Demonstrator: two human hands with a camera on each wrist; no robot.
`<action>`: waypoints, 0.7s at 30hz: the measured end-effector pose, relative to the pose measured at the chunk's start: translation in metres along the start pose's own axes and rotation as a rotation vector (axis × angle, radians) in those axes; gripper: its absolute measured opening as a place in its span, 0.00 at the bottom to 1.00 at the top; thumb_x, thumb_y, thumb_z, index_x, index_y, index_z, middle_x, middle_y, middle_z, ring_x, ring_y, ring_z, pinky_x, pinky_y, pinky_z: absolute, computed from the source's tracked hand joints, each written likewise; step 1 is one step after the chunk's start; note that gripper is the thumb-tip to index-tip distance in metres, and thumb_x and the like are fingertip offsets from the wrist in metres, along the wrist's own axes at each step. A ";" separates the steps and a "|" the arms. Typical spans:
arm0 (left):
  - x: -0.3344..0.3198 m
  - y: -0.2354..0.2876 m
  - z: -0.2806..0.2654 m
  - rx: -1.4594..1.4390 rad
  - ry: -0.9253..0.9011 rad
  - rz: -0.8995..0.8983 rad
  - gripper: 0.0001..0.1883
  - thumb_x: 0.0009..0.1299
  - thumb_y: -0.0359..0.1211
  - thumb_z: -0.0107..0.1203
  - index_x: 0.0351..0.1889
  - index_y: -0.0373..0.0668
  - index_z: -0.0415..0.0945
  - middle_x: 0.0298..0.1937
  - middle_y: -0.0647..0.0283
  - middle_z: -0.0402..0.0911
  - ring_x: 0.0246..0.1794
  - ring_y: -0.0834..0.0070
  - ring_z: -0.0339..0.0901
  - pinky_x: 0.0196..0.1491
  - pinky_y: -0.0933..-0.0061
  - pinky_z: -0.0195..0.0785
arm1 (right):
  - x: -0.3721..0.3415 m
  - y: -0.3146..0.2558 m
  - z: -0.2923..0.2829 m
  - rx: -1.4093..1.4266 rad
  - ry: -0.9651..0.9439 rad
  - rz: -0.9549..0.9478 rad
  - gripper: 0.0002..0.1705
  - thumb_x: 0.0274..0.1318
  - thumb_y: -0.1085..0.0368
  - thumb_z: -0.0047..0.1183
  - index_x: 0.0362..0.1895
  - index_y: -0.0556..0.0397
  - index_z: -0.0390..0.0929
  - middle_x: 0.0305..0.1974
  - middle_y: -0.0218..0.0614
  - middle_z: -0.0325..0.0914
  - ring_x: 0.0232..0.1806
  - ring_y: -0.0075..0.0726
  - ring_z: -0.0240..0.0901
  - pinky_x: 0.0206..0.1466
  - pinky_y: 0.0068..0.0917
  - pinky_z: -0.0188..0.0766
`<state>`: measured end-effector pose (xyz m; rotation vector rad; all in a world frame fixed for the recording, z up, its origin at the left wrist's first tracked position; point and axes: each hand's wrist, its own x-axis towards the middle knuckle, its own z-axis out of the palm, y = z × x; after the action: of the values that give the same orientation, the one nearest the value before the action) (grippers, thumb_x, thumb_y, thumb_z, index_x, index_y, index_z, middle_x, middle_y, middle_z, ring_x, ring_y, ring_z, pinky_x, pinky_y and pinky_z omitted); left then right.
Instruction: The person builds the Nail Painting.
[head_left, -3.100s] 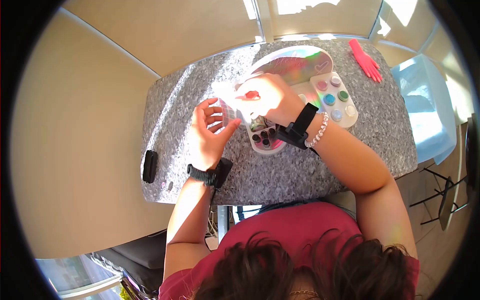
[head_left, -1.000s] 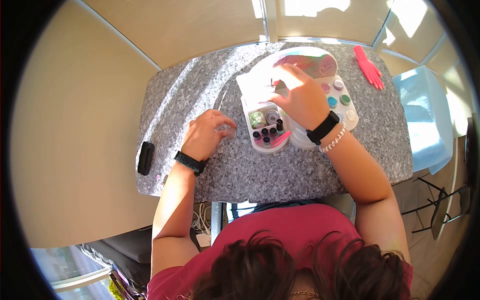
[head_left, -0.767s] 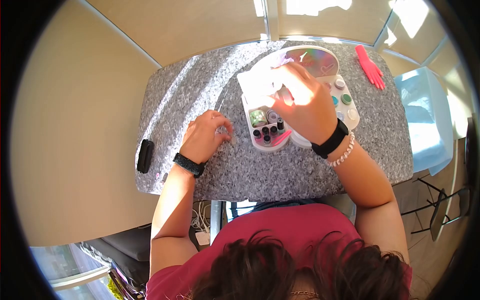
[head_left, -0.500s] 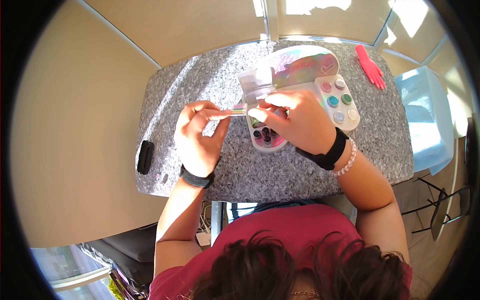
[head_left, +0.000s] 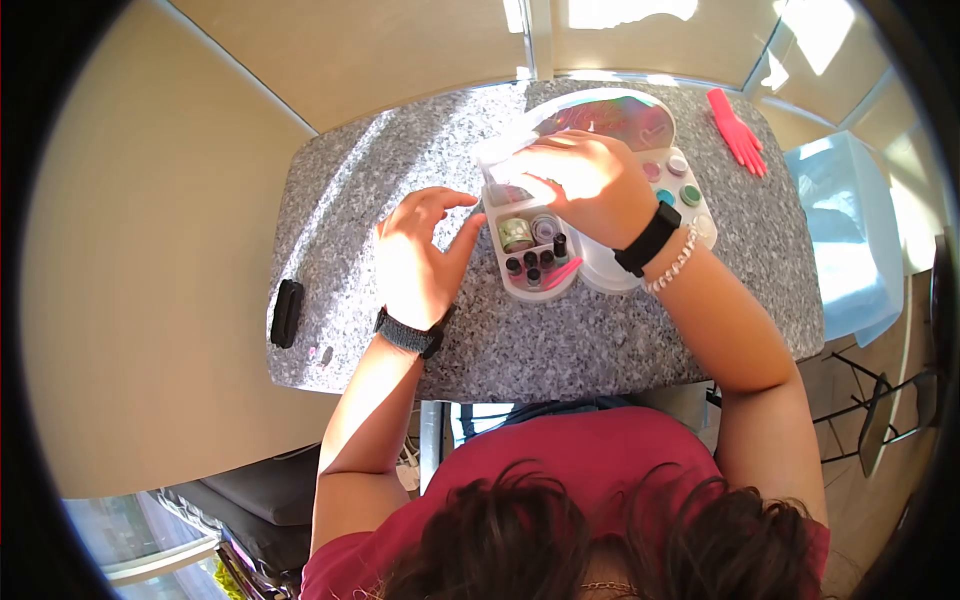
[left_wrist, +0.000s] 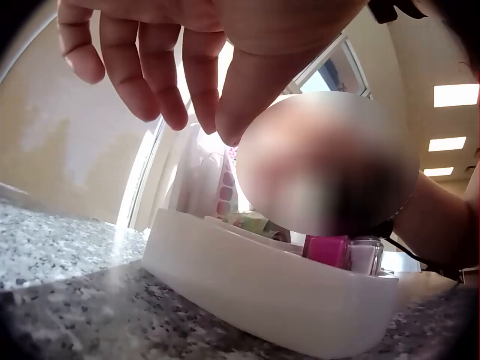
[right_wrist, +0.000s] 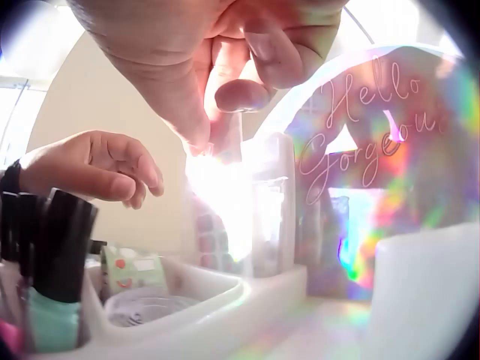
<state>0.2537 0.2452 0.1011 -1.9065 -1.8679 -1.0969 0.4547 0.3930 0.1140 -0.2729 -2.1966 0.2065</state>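
Observation:
In the right wrist view my right hand (right_wrist: 217, 75) pinches the top of a clear sheet with rows of pinkish nail stickers (right_wrist: 211, 244). The sheet stands upright at the clear holder (right_wrist: 270, 217) at the back left of a white nail kit case (head_left: 605, 275); glare washes out part of it. My left hand (head_left: 425, 255) hovers just left of the case, fingers spread and bent, holding nothing. Nail polish bottles (head_left: 532, 265), a pink tool (head_left: 565, 273) and a green patterned roll (head_left: 515, 235) sit in the case's left compartments.
A holographic "Hello Gorgeous" panel (right_wrist: 367, 127) rises behind the case. Small jars (head_left: 690, 195) fill its right side. A pink practice hand (head_left: 735, 135) lies at the table's back right, a black case (head_left: 287, 313) at the left edge. Walls border the table (head_left: 480, 350).
Half a second ago the left hand pinched a small striped strip with the right hand close by. The left hand has let go, and the right hand has moved up to the holder.

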 end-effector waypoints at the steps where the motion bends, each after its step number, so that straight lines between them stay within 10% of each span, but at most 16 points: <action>1: 0.000 -0.002 0.001 -0.079 -0.066 -0.092 0.12 0.67 0.33 0.77 0.47 0.46 0.90 0.48 0.63 0.92 0.41 0.67 0.86 0.49 0.64 0.79 | 0.005 0.005 0.003 -0.040 0.018 -0.080 0.11 0.62 0.66 0.61 0.47 0.47 0.89 0.40 0.40 0.91 0.42 0.49 0.88 0.47 0.44 0.85; 7: -0.004 -0.014 0.019 -0.214 -0.138 -0.204 0.15 0.66 0.34 0.77 0.49 0.45 0.89 0.46 0.59 0.92 0.40 0.65 0.88 0.47 0.62 0.82 | 0.009 0.016 0.015 -0.159 -0.307 -0.129 0.06 0.63 0.61 0.57 0.41 0.42 0.85 0.36 0.34 0.88 0.41 0.45 0.89 0.45 0.43 0.84; 21: -0.001 -0.021 0.038 -0.356 -0.199 -0.360 0.26 0.71 0.41 0.76 0.62 0.39 0.84 0.55 0.56 0.90 0.46 0.65 0.88 0.53 0.60 0.81 | 0.000 0.003 -0.017 0.034 -0.214 -0.042 0.05 0.65 0.59 0.65 0.40 0.43 0.90 0.35 0.33 0.91 0.33 0.45 0.88 0.36 0.41 0.82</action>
<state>0.2468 0.2719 0.0675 -1.9670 -2.3252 -1.4819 0.4689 0.3971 0.1234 -0.1927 -2.4058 0.2598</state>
